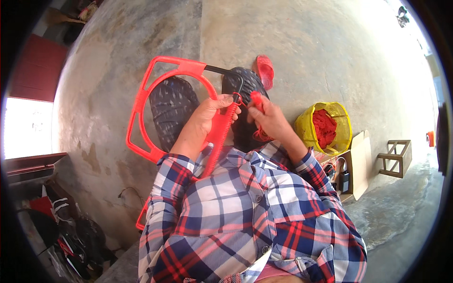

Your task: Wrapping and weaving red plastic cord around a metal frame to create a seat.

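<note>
A red plastic frame (137, 106) with a large round opening lies over my lap, tilted across my left thigh. A bent black metal bar (222, 70) runs from its far corner and curves back toward me. Red cord (218, 150) is wound in close turns along the near stretch of the bar. My left hand (212, 112) grips the bar where the winding ends, thumb on top. Just to the right, my right hand (271, 117) is closed on a bundle of red cord (256, 98). Loose strands hang below that fist, and a thin strand seems to lead to the bar.
A yellow bucket (306, 125) holding red cord stands to my right. Beside it are an open cardboard box (361, 162) with small items and a small wooden stool (396, 158). A red slipper (265, 71) lies ahead on the concrete floor. Dark clutter (71, 226) fills the lower left.
</note>
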Available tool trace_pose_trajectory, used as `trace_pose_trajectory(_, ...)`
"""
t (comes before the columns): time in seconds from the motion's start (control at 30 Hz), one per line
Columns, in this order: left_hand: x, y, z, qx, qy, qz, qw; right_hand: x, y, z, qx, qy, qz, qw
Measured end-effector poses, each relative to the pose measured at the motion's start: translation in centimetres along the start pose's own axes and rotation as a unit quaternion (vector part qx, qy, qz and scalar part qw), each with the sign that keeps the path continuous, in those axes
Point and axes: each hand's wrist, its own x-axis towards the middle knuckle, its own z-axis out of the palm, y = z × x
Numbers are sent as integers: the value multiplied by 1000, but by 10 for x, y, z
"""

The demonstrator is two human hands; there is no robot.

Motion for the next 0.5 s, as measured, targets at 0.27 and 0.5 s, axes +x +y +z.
trace_pose_trajectory(0.27,6,-7,-7,-19,75,-16,997,-27,-28,15,66,-84,-115,988)
trace_pose_trajectory(0.5,4,1,0,12,114,27,993,5,-20,-15,150,35,58,986)
